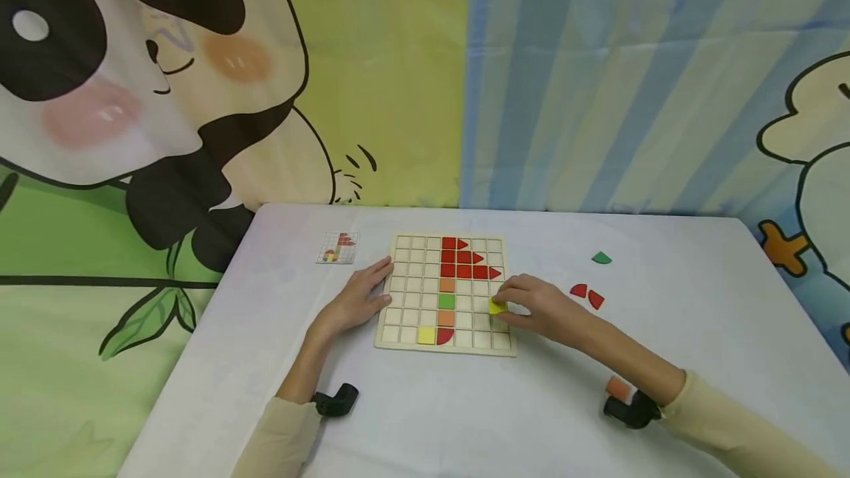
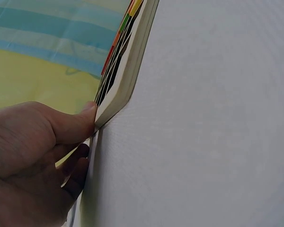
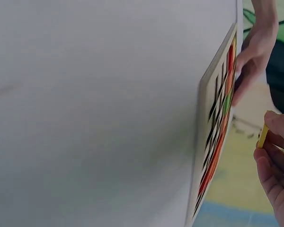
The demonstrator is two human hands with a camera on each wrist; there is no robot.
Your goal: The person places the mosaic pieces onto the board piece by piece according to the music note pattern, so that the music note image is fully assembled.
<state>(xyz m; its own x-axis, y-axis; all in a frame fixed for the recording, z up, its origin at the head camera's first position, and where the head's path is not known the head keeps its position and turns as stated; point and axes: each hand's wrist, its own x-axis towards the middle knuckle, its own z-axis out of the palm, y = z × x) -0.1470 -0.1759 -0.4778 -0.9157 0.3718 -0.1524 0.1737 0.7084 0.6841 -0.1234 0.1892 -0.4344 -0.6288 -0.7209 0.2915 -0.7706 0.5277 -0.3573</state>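
A wooden grid board [image 1: 478, 321] lies on the white table. Red squares ending in red triangles [image 1: 478, 257] form rows near its top. Below runs a column of an orange square [image 1: 447, 285], a green square [image 1: 446, 302] and another orange square [image 1: 446, 318]. A yellow square [image 1: 426, 335] and a red quarter-round tile [image 1: 444, 336] sit in the bottom row. My left hand [image 1: 352, 304] rests along the board's left edge, thumb touching it. Between thumb and fingers, my right hand [image 1: 543, 308] pinches a yellow square tile [image 3: 263, 136], held over the board's right side.
Left of the board lies a small pattern card [image 1: 338, 248]. To the right are a green quarter-round tile [image 1: 601, 258] and two red quarter-round tiles [image 1: 579, 291]. An orange tile [image 1: 618, 388] lies beside my right wrist's black camera [image 1: 631, 411].
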